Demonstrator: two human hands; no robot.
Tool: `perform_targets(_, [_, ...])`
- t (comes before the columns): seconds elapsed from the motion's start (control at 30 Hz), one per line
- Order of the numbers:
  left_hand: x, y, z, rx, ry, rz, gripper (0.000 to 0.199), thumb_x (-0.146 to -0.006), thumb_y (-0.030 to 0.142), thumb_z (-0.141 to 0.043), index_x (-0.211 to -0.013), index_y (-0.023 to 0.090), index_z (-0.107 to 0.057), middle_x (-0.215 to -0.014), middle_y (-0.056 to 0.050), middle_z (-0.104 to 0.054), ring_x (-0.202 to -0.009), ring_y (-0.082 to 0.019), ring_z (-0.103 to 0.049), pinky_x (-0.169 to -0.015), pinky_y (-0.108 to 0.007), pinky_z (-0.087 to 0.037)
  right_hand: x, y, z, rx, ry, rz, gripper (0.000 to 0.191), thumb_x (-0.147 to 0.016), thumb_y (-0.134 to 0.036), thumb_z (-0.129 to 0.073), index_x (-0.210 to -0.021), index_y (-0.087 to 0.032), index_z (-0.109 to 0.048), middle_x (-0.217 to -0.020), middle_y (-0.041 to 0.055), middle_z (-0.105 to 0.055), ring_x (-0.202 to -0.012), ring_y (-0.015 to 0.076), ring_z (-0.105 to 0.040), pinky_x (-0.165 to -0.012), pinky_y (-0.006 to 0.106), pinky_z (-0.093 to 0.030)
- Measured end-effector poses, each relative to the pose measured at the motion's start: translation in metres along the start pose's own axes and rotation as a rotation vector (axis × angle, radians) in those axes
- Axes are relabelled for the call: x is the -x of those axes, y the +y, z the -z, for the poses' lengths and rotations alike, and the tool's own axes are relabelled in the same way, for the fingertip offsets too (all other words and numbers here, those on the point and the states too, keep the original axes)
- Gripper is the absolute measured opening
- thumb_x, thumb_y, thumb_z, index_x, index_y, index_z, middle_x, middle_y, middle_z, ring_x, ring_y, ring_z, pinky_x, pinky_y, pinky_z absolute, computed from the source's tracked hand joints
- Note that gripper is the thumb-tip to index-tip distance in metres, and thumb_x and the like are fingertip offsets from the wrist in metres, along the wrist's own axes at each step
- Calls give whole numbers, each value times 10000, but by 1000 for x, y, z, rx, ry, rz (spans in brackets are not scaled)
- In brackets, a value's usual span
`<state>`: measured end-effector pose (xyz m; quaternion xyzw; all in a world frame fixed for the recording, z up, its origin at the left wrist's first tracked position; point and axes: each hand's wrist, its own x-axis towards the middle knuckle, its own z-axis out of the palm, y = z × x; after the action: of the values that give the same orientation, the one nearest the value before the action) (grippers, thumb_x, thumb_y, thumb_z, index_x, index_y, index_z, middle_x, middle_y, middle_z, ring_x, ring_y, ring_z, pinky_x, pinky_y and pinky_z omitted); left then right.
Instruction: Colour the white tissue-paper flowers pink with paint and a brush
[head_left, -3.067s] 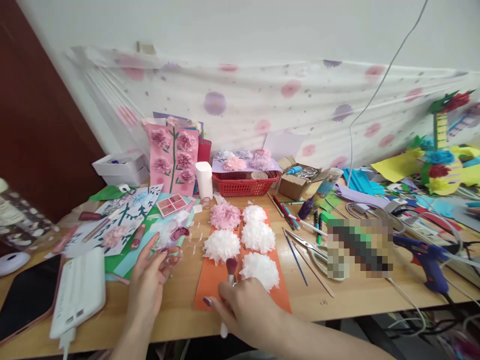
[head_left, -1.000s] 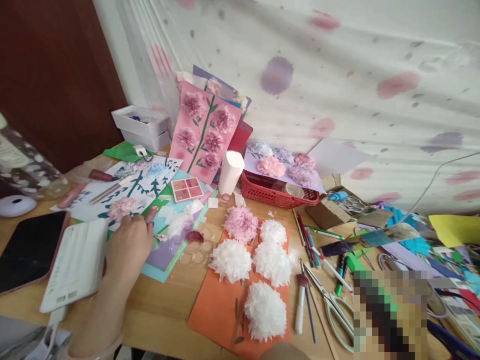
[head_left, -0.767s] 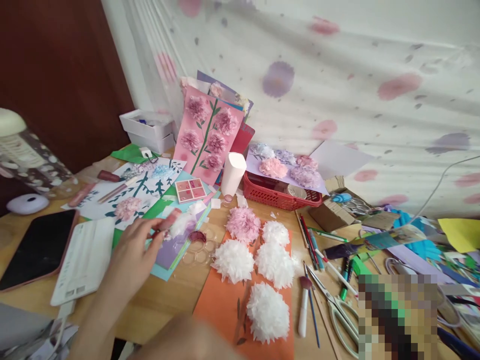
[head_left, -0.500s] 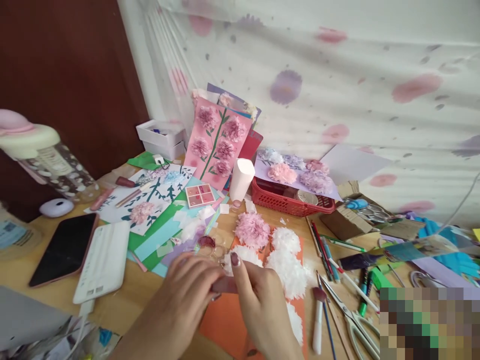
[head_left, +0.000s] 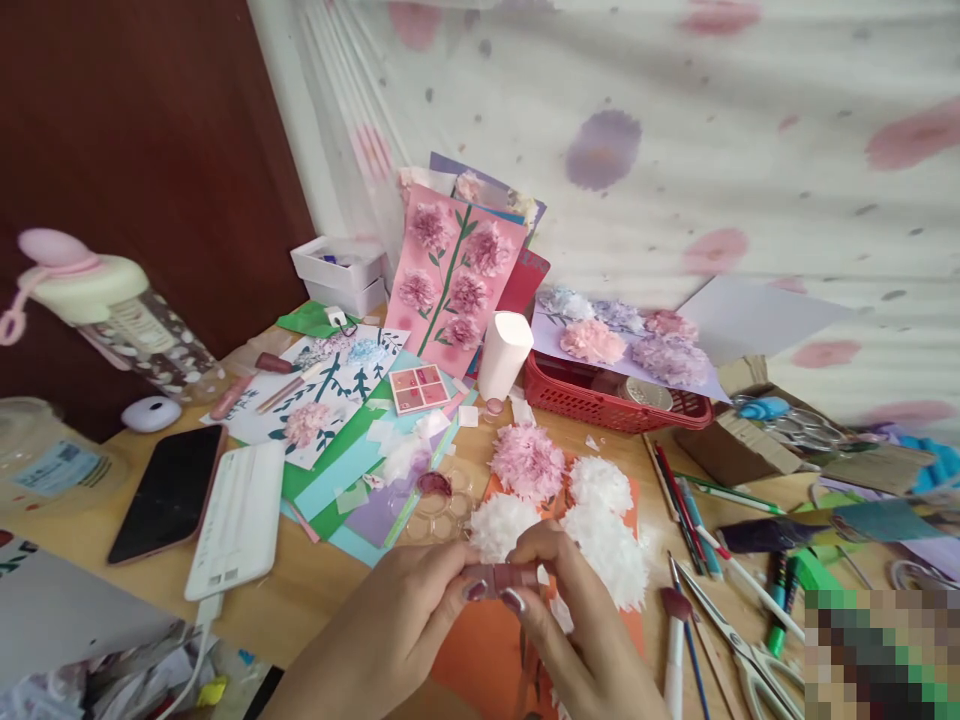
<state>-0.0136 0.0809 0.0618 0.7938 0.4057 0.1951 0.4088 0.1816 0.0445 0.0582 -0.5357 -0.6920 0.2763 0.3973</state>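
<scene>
Between my two hands is a small mauve lipstick tube (head_left: 504, 577), lying level. My left hand (head_left: 416, 605) grips its left end and my right hand (head_left: 566, 600) pinches the right end, thumbs towards me. Beneath them lies an orange sheet (head_left: 476, 655) bearing several fluffy white paper flowers (head_left: 604, 550) and one tinted pink flower (head_left: 527, 462). A clear palette (head_left: 435, 515) with dark red colour in one well sits just beyond my left hand. To the right lie a makeup brush (head_left: 675, 630) and open-handled scissors (head_left: 742, 640).
A red basket (head_left: 622, 408) stands behind with a flowered lilac sheet on it, next to a white bottle (head_left: 505, 355). A phone (head_left: 169, 493), a white power bank (head_left: 236, 520) and a drink bottle (head_left: 135, 310) are at left. Pencils (head_left: 679, 505) and a cardboard box (head_left: 727, 445) lie right.
My right hand has turned from thumb-up to a fingertip pinch on the tube, so more of the tube shows. The view has shifted slightly left.
</scene>
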Motion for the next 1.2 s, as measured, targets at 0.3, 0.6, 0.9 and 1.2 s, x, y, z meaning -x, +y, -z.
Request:
perform_targets(0.3, [-9,-4,4,-84,-97,30,365,-1025,347,-255,-1004,251,-606,-904,-16,-714,-824,-185,-665,-716,-293,-457,4,-4,4,-266,-111,-299,162,-989,-399,-543,-1061,-256,-565,-955,13,-675,-799,136,-629,-713,244,-493])
perform_targets(0.6, [-4,-13,2,61,-140,127,459,-998,491,-270,-957,264,-666,-864,-34,-701,-836,-190,-648,-743,-286,-516,7,7,-4,-240,-194,-170,118,-1012,-308,-524,-1024,-221,-604,-924,29,-704,-819,143,-657,-736,255,-506])
perform_targets(0.9, [-20,-28,16,384,-417,438,500,-790,690,-558,-665,239,-383,-618,74,-323,-542,-111,-379,-540,-243,-378,0,21,21,-211,-69,35,126,-944,-167,-630,-1022,-259,-668,-896,14,-702,-832,144,-680,-740,257,-552])
perform_targets(1.2, [-36,-69,13,-428,505,556,217,-826,417,-457,-697,261,-381,-782,-35,-542,-725,-214,-553,-660,-309,-372,15,37,17,-311,159,-360,224,-949,-404,-629,-1102,-246,-673,-855,44,-710,-749,164,-697,-671,265,-583])
